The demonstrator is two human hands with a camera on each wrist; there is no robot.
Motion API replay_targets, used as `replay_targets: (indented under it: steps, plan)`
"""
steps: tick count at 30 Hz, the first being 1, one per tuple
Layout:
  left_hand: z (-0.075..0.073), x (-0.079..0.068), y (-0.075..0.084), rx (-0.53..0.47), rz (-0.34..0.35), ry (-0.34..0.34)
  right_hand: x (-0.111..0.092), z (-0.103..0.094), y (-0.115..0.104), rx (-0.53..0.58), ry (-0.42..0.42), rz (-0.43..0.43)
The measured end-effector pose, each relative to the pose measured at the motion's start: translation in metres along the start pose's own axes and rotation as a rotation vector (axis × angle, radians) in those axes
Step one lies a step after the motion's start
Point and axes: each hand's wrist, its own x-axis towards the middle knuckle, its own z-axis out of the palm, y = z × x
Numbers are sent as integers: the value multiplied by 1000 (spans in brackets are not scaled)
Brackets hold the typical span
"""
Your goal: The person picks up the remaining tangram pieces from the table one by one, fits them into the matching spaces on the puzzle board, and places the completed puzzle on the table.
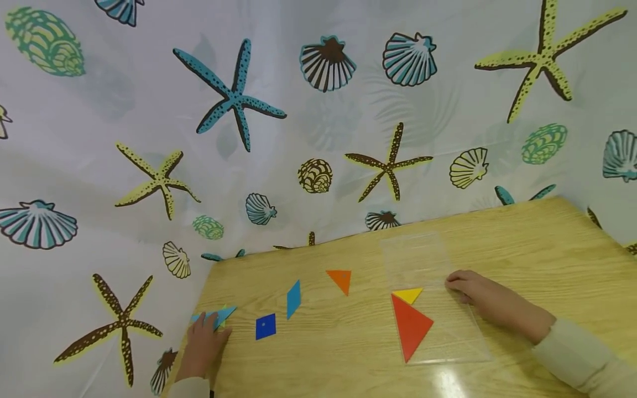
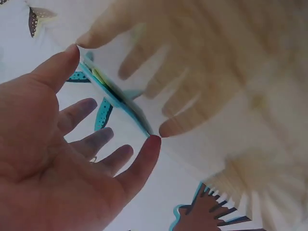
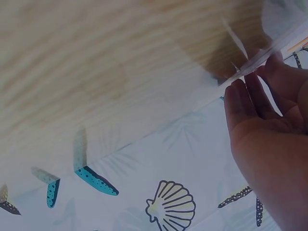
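Observation:
At the table's left edge, my left hand (image 1: 203, 344) rests its fingertips on a light blue triangle (image 1: 226, 313). In the left wrist view its fingers are spread, with the piece's thin edge (image 2: 115, 98) running between the thumb tip and another fingertip. My right hand (image 1: 478, 296) pinches the right side of a clear plastic case (image 1: 465, 334), about where its two halves meet. The right wrist view shows fingers and thumb on the clear edge (image 3: 257, 62). A large red triangle (image 1: 410, 327) and a small yellow triangle (image 1: 408, 294) lie inside the case's near half.
Between the hands, a dark blue square (image 1: 266, 326), a blue parallelogram (image 1: 293, 299) and an orange triangle (image 1: 341, 280) lie apart on the wooden table (image 1: 338, 354). A white curtain (image 1: 278, 171) printed with shells and starfish hangs behind the table and along its left side.

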Motion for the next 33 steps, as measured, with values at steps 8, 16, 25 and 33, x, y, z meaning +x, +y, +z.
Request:
replay_targets:
  steps: [8,16,25,33]
  plan:
    - [-4,-3,-6,14,109,69,2,-1,-1,-2,-27,13]
    - [-1,-2,-3,124,85,56,4,-2,-4,-3,-29,22]
    - [8,7,1,216,106,99,4,-3,-4,-13,-23,25]
    - [9,6,3,251,174,142,3,-2,-2,-4,-33,27]
